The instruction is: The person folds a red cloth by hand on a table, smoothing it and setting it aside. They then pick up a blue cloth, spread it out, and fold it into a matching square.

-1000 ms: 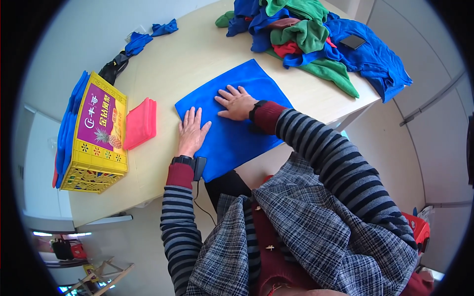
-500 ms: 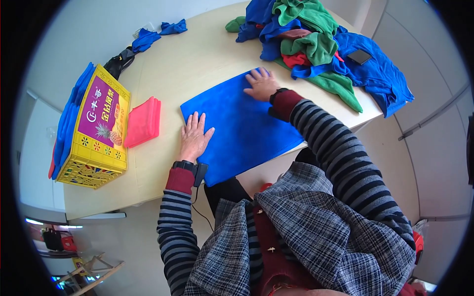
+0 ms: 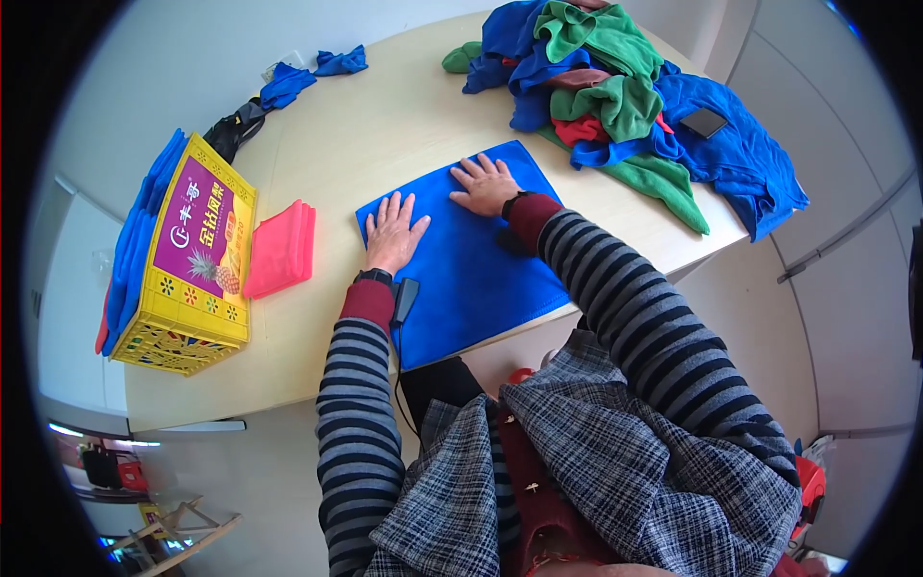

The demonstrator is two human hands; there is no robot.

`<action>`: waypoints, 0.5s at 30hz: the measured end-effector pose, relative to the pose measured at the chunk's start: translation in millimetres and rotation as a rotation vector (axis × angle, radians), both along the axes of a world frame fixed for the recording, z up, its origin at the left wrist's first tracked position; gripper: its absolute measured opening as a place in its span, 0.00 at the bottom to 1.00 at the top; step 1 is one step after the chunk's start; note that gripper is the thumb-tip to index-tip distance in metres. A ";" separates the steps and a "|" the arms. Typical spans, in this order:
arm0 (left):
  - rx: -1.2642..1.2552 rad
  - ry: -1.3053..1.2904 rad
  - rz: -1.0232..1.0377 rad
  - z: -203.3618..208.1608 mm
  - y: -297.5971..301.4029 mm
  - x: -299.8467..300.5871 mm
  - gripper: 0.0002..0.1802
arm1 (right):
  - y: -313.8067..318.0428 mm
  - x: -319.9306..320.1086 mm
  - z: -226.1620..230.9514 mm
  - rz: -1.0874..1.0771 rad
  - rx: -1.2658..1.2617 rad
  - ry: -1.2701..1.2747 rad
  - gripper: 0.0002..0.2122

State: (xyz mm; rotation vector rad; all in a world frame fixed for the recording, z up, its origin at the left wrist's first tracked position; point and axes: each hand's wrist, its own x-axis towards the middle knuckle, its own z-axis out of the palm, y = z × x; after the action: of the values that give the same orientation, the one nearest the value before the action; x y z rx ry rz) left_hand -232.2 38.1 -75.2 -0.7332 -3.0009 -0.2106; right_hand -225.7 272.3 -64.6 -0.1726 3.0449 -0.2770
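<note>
A blue cloth (image 3: 471, 279) lies spread flat on the table in front of me, its near corner reaching the table's front edge. Flat on its left part rests my left hand (image 3: 392, 236), fingers stretched out. My right hand (image 3: 484, 186) presses on the far part of the same cloth, also with fingers spread. Neither hand grips anything. To the left of the cloth sits a folded stack of pink-red cloths (image 3: 281, 250).
A yellow crate (image 3: 183, 337) holding blue cloths (image 3: 144, 240) stands at the left. A heap of blue, green and red cloths (image 3: 606, 106) fills the right far side, with a dark flat rectangular object (image 3: 704, 122) on it. Small blue cloths (image 3: 286, 85) lie at the back left.
My right hand has slid left and slightly nearer over the cloth. My left hand has shifted a little to the right, so the hands are closer together. The cloth still lies flat.
</note>
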 end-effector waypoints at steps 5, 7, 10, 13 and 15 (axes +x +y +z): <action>0.008 -0.010 0.024 -2.7 -11.9 -16.6 0.38 | 38.8 -14.7 -5.9 -0.097 -0.008 0.037 0.33; 0.006 0.015 0.036 -6.2 -17.8 -21.9 0.38 | 48.0 -16.1 -7.9 -0.124 -0.012 0.050 0.33; 0.017 0.003 0.082 -7.2 -28.1 -26.4 0.39 | 56.0 -15.1 -7.9 -0.210 -0.015 0.028 0.34; 0.027 -0.013 0.138 -5.0 -29.1 -24.4 0.39 | 61.7 -6.9 -8.7 -0.259 -0.026 0.023 0.34; 0.029 -0.039 0.194 -3.3 -27.0 -21.5 0.40 | 66.9 1.0 -10.0 -0.283 -0.027 0.024 0.34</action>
State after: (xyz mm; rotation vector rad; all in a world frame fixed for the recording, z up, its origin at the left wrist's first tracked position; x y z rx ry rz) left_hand -253.7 11.1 -78.6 -0.4369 -3.0729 -0.2618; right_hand -224.7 339.2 -74.6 0.2580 3.0849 -0.3360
